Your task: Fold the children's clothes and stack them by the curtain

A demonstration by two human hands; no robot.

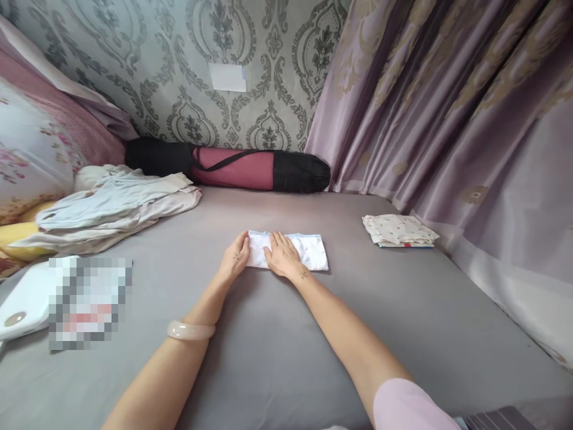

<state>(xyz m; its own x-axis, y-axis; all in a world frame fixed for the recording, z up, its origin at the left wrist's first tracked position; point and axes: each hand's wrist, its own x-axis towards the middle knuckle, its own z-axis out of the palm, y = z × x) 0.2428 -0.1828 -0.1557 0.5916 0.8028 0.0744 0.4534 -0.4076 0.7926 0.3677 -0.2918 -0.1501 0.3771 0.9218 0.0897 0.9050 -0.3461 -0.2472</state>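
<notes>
A small white cloth with faint print lies folded into a strip on the grey bed sheet. My left hand rests at the strip's left end with fingers together and curled slightly over the edge. My right hand lies flat on the cloth's middle, fingers stretched out and pressing down. A pale bangle sits on my left wrist.
A folded patterned cloth stack lies at the right near the mauve curtain. A heap of pale garments lies at the left by floral pillows. A red and black rolled bag lies against the wall. A white object sits at the left edge.
</notes>
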